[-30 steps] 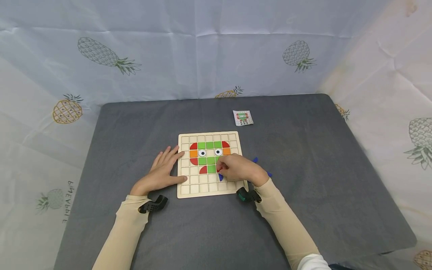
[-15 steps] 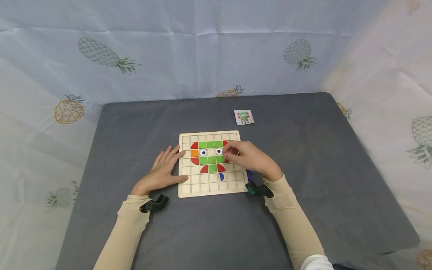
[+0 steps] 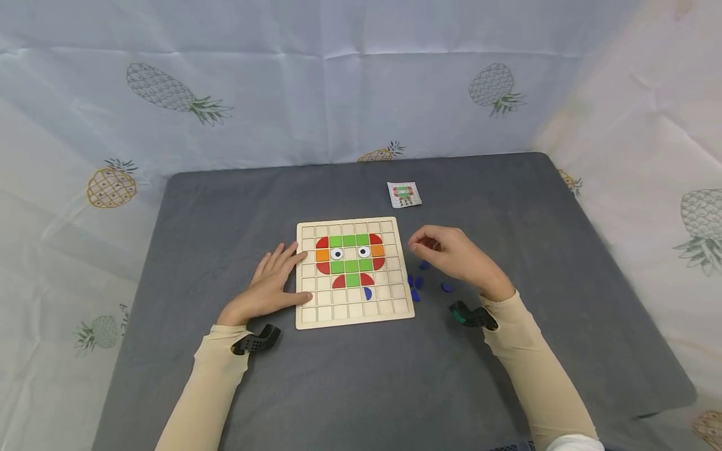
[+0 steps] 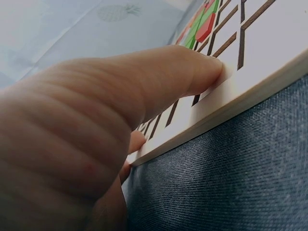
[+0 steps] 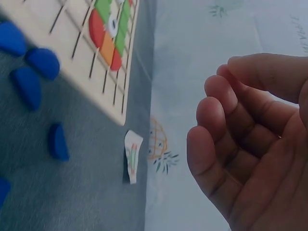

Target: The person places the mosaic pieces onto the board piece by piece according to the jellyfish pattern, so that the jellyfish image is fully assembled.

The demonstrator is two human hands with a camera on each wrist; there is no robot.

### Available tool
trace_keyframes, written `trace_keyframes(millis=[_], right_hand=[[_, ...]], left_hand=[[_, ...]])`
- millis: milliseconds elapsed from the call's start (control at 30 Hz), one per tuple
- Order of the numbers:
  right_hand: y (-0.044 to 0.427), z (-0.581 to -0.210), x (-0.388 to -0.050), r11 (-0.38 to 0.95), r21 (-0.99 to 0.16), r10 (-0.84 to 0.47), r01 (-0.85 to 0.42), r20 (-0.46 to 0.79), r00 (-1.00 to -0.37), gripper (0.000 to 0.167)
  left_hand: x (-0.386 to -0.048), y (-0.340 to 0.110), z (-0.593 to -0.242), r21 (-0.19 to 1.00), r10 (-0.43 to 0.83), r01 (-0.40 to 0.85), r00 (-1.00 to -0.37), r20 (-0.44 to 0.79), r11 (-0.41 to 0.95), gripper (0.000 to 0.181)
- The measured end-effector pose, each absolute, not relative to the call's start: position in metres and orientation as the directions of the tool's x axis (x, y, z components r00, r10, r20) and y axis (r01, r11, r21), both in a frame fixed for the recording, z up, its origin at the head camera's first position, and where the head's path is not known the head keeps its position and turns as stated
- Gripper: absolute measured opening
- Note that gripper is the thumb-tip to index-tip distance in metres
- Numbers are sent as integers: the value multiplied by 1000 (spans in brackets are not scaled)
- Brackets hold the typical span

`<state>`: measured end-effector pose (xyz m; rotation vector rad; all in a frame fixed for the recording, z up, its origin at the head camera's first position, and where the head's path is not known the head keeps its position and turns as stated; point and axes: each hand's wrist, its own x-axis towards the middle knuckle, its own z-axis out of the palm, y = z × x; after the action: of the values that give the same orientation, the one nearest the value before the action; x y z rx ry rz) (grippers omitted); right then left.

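My left hand (image 3: pixel 267 294) rests with fingers spread on the left edge of a square wooden grid board (image 3: pixel 316 311); in the left wrist view its thumb (image 4: pixel 187 72) presses on the board's rim. Red, green and orange tiles and two eye tiles form a pattern in the grid. One blue half-round tile (image 3: pixel 368 293) lies low in the grid, below a red tile (image 3: pixel 366 280). Off the board's right side, my right hand (image 3: pixel 457 254) hovers above the table with fingers loosely bent and nothing visible between them. Several loose blue tiles (image 3: pixel 419 283) lie below it.
A small printed card (image 3: pixel 404 195) with a similar pattern lies beyond the board on the grey table (image 3: pixel 254 200). Pineapple-print cloth (image 3: pixel 271 113) hangs behind and along the sides.
My right hand has let go of the red tile, which lies in the grid, and moved up and then right off the board. My left hand has stayed on the board's edge.
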<state>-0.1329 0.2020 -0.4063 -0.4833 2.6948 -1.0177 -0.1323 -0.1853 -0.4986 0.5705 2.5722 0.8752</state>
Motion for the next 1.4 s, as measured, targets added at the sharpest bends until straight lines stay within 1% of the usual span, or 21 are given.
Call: trace_keyframes(millis=[367,700,1033,1133,1400], right_hand=[[230,-410,-117,761,-610,-336,-221,-79,-939,14],[248,-432,-103,826,-545,-271,-145,-158,-950,10],[256,-453,-91,859,-502,-226,-100,-197,-954,4],[258,-457,-89,860,-502,-224,-97,-201,-954,5],[259,-463,-86,854,-503,-267,-131,-208,-941,19]], left_hand=[[-133,-186,-499,637,490,264,-847,-206,725,92],[-132,-186,-498,640,485,256,-849,-211,725,92],[-132,-186,-499,641,487,260,-850,-204,722,92],[-132,-186,-499,641,487,260,-849,-204,722,92],[-132,-186,-500,641,484,260,-853,-198,722,91]])
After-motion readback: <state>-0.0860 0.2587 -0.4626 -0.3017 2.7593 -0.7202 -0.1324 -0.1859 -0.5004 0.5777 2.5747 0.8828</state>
